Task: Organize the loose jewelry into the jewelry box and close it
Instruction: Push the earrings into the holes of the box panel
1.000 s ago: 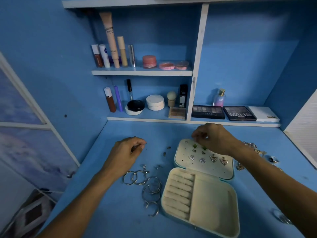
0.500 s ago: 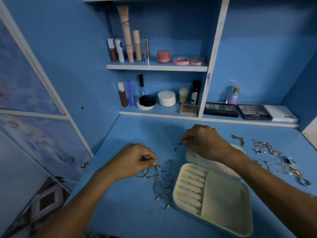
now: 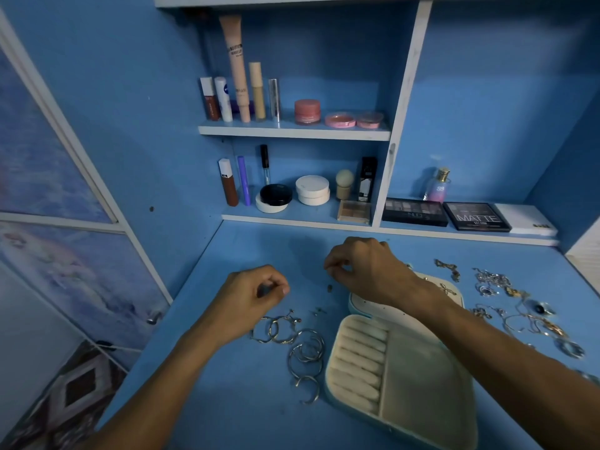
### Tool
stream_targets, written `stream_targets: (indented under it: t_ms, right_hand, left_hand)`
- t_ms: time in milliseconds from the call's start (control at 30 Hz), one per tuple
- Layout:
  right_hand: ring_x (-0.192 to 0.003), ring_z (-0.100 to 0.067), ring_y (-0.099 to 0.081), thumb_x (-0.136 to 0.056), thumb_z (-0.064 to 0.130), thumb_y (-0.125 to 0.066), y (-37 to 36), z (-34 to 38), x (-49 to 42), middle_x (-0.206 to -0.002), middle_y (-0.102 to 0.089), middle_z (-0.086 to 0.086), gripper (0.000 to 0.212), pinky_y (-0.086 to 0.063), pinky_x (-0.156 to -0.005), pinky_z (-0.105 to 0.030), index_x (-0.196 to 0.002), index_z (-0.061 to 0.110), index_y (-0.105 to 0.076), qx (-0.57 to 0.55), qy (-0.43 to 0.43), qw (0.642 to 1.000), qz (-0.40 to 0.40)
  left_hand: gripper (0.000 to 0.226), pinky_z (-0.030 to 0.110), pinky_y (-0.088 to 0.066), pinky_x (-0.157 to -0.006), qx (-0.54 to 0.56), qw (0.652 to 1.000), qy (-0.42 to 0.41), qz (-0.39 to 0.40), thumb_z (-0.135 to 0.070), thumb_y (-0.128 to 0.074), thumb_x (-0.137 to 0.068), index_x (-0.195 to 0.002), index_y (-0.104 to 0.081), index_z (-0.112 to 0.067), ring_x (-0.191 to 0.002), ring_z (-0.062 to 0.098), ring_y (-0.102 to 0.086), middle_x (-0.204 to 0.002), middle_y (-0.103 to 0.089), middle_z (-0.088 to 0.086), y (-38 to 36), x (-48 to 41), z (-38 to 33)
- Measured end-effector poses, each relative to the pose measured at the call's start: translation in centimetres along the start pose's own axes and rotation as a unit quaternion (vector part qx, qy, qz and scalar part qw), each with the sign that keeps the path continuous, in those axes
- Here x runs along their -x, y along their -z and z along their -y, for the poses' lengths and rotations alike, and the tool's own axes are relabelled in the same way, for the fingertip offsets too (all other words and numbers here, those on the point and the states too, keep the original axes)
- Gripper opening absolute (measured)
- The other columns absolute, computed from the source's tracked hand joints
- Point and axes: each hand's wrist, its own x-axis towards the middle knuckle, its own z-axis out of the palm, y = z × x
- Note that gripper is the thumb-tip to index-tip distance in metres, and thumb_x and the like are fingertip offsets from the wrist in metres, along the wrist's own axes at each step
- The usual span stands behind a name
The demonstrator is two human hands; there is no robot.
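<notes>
The left hand (image 3: 256, 297) hovers over the blue table (image 3: 227, 401) with its fingers curled and the thumb tip meeting the forefinger; anything pinched there is too small to make out. Just below it lie silver hoop earrings (image 3: 282, 329), with larger hoops (image 3: 306, 352) beyond them towards the box. Between the hands a tiny stud (image 3: 330, 288) lies on the table, just under the right hand's fingertips. The right hand (image 3: 367, 271) is likewise curled, thumb and forefinger pressed together, contents unclear. Its wrist crosses the lid of the open jewelry box (image 3: 399, 368). Right of that forearm, a scatter of loose jewelry (image 3: 506, 287) is spread out.
</notes>
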Motion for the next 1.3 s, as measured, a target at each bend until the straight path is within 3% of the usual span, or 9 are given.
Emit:
stream_targets:
  t_ms: [100, 267, 433, 700, 1033, 1233, 1300]
  right_hand:
    - [-0.097, -0.015, -0.060, -0.094, 0.029, -0.062, -0.4, 1.1, -1.2, -0.102, -0.065, 0.010, 0.015, -0.041, -0.091, -0.037, -0.103, 0.030, -0.074, 0.001, 0.011, 1.000, 0.014]
    - [-0.102, -0.015, -0.058, -0.092, 0.033, -0.065, -1.5, 2.9, -3.2, -0.103, -0.067, 0.012, 0.015, -0.037, -0.092, -0.038, -0.101, 0.027, -0.075, 0.016, 0.026, 0.999, 0.042]
    - [-0.102, -0.019, -0.060, -0.090, 0.030, -0.063, -3.0, 3.4, -4.5, -0.103, -0.071, 0.008, 0.013, -0.027, -0.084, -0.035, -0.096, 0.025, -0.074, 0.053, 0.021, 0.997, 0.044]
    - [-0.099, -0.021, -0.061, -0.089, 0.027, -0.060, -3.9, 3.5, -5.0, -0.103, -0.069, 0.004, 0.013, -0.029, -0.087, -0.038, -0.095, 0.024, -0.072, 0.095, 0.017, 0.994, 0.046]
    - [-0.097, -0.025, -0.058, -0.090, 0.035, -0.057, -4.0, 3.6, -5.0, -0.103, -0.061, -0.002, 0.022, -0.031, -0.090, -0.040, -0.098, 0.017, -0.066, 0.171, 0.033, 0.983, 0.050]
    - [-0.101, -0.023, -0.058, -0.089, 0.029, -0.059, -3.8, 4.7, -4.4, -0.107, -0.060, 0.003, 0.022, -0.029, -0.092, -0.039, -0.107, 0.026, -0.070, 0.096, 0.044, 0.994, 0.040]
    - [-0.099, -0.018, -0.059, -0.089, 0.028, -0.060, -3.9, 5.5, -4.2, -0.099, -0.056, 0.010, 0.021, -0.028, -0.091, -0.038, -0.105, 0.031, -0.072, 0.051, 0.062, 0.996, 0.040]
  left_hand:
    - [0.006, 0.011, -0.044, -0.061, 0.066, 0.995, 0.033, -0.072, -0.023, -0.067, -0.096, -0.091, -0.070, -0.024, -0.065, 0.001, -0.057, -0.081, -0.070, -0.017, 0.0, 0.2, 0.2]
    - [0.007, 0.010, -0.046, -0.061, 0.104, 0.981, 0.053, -0.158, -0.025, -0.061, -0.099, -0.095, -0.066, -0.024, -0.073, 0.011, -0.063, -0.086, -0.071, -0.012, -0.2, 0.5, 0.5]
    - [0.005, 0.009, -0.043, -0.055, 0.105, 0.970, 0.045, -0.213, -0.020, -0.064, -0.098, -0.094, -0.067, -0.018, -0.061, 0.005, -0.055, -0.082, -0.067, -0.004, -0.6, 0.4, 0.3]
    - [0.005, 0.010, -0.039, -0.053, 0.095, 0.971, 0.043, -0.215, -0.019, -0.066, -0.097, -0.095, -0.069, -0.016, -0.052, 0.004, -0.053, -0.081, -0.067, -0.009, -0.8, 0.7, 0.7]
    - [0.005, 0.009, -0.042, -0.054, 0.099, 0.968, 0.044, -0.228, -0.018, -0.066, -0.096, -0.095, -0.070, -0.015, -0.059, 0.003, -0.055, -0.082, -0.067, -0.007, -0.8, 0.6, 1.2]
    - [0.003, 0.012, -0.045, -0.063, 0.127, 0.958, 0.074, -0.244, -0.025, -0.067, -0.096, -0.095, -0.070, -0.025, -0.069, 0.004, -0.059, -0.082, -0.068, -0.017, -0.7, 0.3, 2.4]
    - [0.003, 0.013, -0.045, -0.064, 0.136, 0.956, 0.083, -0.245, -0.025, -0.067, -0.096, -0.095, -0.070, -0.027, -0.071, 0.004, -0.060, -0.083, -0.069, -0.017, -0.8, 0.2, 2.6]
